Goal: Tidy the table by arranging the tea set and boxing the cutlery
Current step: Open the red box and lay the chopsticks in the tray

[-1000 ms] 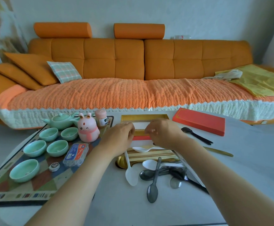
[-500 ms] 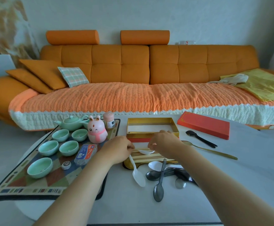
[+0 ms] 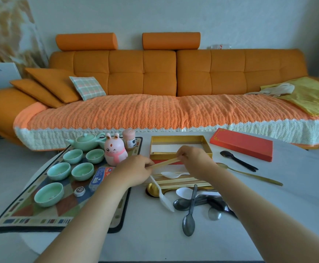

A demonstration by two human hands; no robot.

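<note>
Pinching one chopstick point(image 3: 165, 162) by its ends, left hand point(image 3: 135, 172) on the lower tip and right hand point(image 3: 195, 158) on the higher, just short of the open box point(image 3: 179, 138) beyond both, chopsticks point(image 3: 177, 182) and spoons point(image 3: 181, 204) heaped beneath the wrists.

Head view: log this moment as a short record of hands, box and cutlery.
Left hand: pinches one end of a pale wooden chopstick
Right hand: pinches its other end
Box: open gold cardboard box beyond the hands
Lid: flat red lid, right of the box
Loose cutlery: mixed pile of spoons and chopsticks below the hands; black plastic spoon and gold metal spoon to the right
Tea set: green teapot and five green cups on patterned mat
</note>
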